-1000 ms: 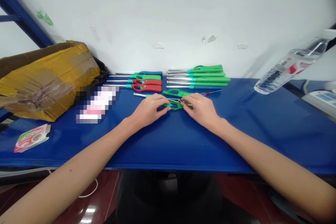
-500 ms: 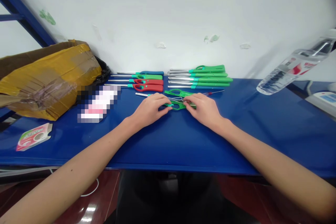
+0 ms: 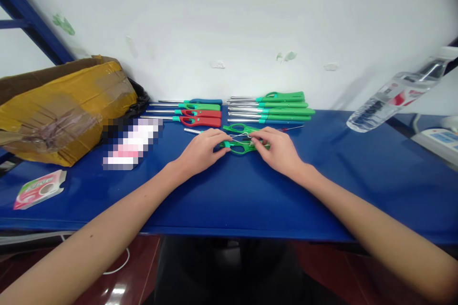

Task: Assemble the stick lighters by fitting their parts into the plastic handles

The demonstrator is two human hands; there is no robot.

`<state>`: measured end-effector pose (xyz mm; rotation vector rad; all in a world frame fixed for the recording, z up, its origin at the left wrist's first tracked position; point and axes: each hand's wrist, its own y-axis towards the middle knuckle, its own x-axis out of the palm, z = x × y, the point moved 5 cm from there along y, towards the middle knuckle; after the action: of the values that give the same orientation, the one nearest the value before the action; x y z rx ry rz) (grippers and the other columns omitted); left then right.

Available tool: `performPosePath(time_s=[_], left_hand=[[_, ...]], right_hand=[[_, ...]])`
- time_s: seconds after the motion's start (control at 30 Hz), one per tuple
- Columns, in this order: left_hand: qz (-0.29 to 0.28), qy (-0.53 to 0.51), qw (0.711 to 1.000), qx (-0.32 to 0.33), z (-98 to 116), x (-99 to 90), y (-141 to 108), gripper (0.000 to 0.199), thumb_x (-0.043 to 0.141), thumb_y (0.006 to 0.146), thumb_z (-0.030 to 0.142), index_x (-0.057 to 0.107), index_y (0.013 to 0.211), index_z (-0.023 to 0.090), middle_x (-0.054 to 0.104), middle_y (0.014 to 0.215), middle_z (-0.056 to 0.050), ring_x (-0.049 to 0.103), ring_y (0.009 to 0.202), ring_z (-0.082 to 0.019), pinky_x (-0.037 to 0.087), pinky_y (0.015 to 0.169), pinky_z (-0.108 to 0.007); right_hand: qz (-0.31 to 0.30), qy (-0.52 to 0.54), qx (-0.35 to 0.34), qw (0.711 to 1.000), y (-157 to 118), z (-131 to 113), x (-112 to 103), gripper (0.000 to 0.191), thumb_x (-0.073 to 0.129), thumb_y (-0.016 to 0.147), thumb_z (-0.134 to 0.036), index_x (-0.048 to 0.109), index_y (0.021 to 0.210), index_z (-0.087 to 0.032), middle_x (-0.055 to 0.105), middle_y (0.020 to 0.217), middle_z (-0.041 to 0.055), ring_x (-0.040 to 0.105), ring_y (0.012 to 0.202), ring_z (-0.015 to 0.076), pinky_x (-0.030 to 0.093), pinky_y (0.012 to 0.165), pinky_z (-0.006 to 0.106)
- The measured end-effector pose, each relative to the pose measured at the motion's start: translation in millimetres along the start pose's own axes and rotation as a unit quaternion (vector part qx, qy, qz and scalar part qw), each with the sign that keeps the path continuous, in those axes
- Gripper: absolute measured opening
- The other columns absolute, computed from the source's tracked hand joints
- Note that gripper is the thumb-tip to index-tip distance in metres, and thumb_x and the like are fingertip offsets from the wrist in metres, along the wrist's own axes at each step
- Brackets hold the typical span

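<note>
An opened green gas lighter shell (image 3: pixel 242 149) lies low over the blue table, between my two hands. My left hand (image 3: pixel 203 150) pinches its turquoise collar; the metal tube (image 3: pixel 192 131) sticks out beyond my fingers. Thin pale wires (image 3: pixel 240 135) run across the shell to my right hand (image 3: pixel 279 149), whose thumb and index finger are closed on them at the handle. Whatever else sits in those fingertips is covered. Just behind rests a second green shell half (image 3: pixel 238 127), partly hidden by my right hand. A thin red-handled tool (image 3: pixel 291 128) lies past my right knuckles.
Several green lighters (image 3: pixel 286 111) and a row of red, green and blue ones (image 3: pixel 205 122) lie by the wall. A taped cardboard box (image 3: pixel 67 114) stands left, with a torn carton piece (image 3: pixel 40 189) before it. At right are a water bottle (image 3: pixel 390 97) and a white device (image 3: pixel 434 140).
The shell between my hands has tipped slightly, showing more of its handle loop. Both hands keep their pinch in nearly the same place. The whole view has shifted a little.
</note>
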<state>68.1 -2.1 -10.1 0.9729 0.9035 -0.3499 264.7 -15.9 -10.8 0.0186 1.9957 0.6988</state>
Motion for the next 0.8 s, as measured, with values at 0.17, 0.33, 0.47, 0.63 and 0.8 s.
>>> performPosePath(time_s=[0.17,0.33,0.47,0.63,0.8], left_hand=[[-0.006,-0.007,1.0,0.001,3.6,1.6,-0.3,0.021,0.063,0.089,0.024,0.066,0.109,0.017,0.069,0.106,-0.008,0.064,0.097,-0.021,0.052,0.086,-0.033],[-0.044,-0.017,0.999,0.006,7.1,7.2,-0.4,0.017,0.061,0.091,0.023,0.068,0.106,0.019,0.068,0.104,-0.006,0.065,0.092,-0.019,0.052,0.081,-0.03],[-0.035,-0.003,0.999,0.011,3.2,4.9,0.3,0.016,0.061,0.091,0.021,0.069,0.105,0.018,0.068,0.103,-0.007,0.064,0.092,-0.019,0.052,0.081,-0.031],[-0.019,0.006,1.0,0.015,1.6,-0.3,0.9,0.017,0.06,0.091,0.02,0.068,0.105,0.017,0.068,0.103,-0.007,0.064,0.094,-0.02,0.052,0.083,-0.034],[-0.042,-0.011,0.999,0.007,6.4,4.5,0.1,0.019,0.059,0.092,0.023,0.067,0.109,0.019,0.067,0.105,-0.007,0.064,0.094,-0.02,0.051,0.083,-0.032]], right_hand=[[-0.02,0.033,0.019,0.999,1.7,1.7,-1.6,0.021,0.055,0.09,-0.024,0.075,0.096,-0.02,0.074,0.091,0.0047,0.063,0.072,0.0184,0.048,0.067,0.032],[-0.027,0.052,-0.016,0.998,1.7,0.9,-3.0,0.022,0.055,0.09,-0.027,0.076,0.095,-0.022,0.076,0.096,0.0052,0.067,0.089,0.0234,0.05,0.077,0.035],[-0.037,0.086,-0.001,0.996,1.6,1.9,-3.6,0.022,0.055,0.09,-0.027,0.076,0.096,-0.023,0.076,0.096,0.0041,0.069,0.081,0.0212,0.051,0.07,0.033],[-0.035,0.103,0.019,0.994,2.0,-2.1,-3.1,0.02,0.058,0.088,-0.026,0.076,0.095,-0.021,0.076,0.094,0.0039,0.068,0.075,0.0192,0.051,0.07,0.032],[-0.027,0.121,0.027,0.992,2.1,-4.3,-3.2,0.02,0.058,0.087,-0.024,0.076,0.096,-0.02,0.076,0.094,0.0042,0.067,0.073,0.0181,0.051,0.069,0.031]])
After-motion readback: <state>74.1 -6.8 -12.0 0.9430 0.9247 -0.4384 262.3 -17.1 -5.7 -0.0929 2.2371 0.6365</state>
